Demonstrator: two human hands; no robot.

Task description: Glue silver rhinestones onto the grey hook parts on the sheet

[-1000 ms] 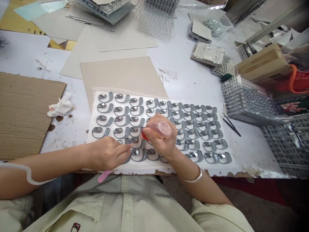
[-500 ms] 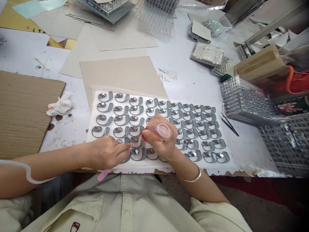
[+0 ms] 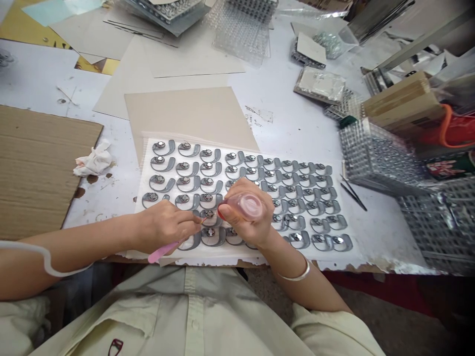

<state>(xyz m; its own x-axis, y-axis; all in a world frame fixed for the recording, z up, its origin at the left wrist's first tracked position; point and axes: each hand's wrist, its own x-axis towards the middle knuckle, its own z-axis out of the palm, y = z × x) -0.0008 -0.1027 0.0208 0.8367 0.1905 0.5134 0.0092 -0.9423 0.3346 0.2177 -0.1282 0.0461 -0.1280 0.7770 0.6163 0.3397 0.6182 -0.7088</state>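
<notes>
A white sheet (image 3: 352,232) at the table's near edge carries rows of several grey hook-shaped pieces (image 3: 297,195), each with a shiny stone set in it. My left hand (image 3: 163,225) is closed round a thin pink stick (image 3: 160,252), whose tip touches a piece in the lower rows. My right hand (image 3: 247,212) is wrapped round a small clear bottle (image 3: 245,203) with a red tip, held tilted just right of that spot. A silver bangle (image 3: 297,275) is on my right wrist.
A crumpled tissue (image 3: 93,160) and brown stains lie left of the sheet, beside a corrugated cardboard (image 3: 37,168). Grey cards (image 3: 189,113) lie behind. Black tweezers (image 3: 353,193) rest right of the sheet. Clear studded trays (image 3: 382,155) and wooden boards (image 3: 404,101) crowd the right.
My left hand has shifted slightly up and forward, and the pink stick's tail has risen over the sheet's edge. My right hand and the bottle have hardly moved.
</notes>
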